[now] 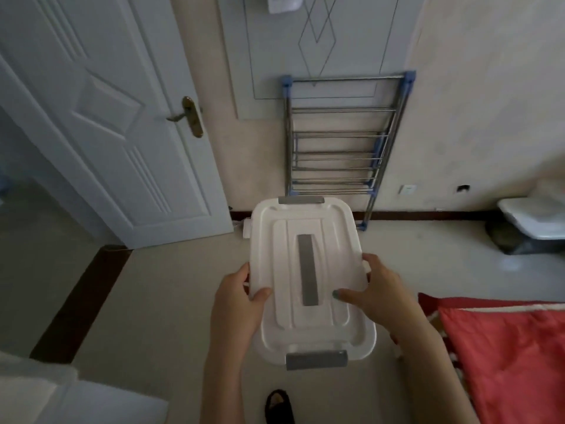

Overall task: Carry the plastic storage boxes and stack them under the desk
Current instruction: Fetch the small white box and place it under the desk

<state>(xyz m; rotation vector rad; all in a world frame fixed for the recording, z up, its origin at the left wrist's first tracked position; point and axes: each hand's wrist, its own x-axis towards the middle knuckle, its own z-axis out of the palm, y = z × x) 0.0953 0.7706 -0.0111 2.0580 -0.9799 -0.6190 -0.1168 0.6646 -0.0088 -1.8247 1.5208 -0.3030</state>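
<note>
1. Between our two hands, lifted clear of the floor [153,301], sits the white plastic storage box [308,270], its lid up and its long axis pointing away from us; grey latches mark the near and far ends, and a grey handle strip [307,270] runs down the lid
2. Our left hand [238,304] clamps the left long edge, thumb on the lid and fingers [244,272] curled over the rim; our right hand [376,289] mirrors it on the right edge, thumb lying across the lid
3. We judge that this opposed side grip keeps the box level and the lid pressed shut while walking
4. Ahead, a folded drying rack [336,142] leans on the wall beside an open door [101,117]; a red bedcover [504,356] lies to our right
5. No desk is identifiable, so the carry is under way and stacking has not yet begun
</note>
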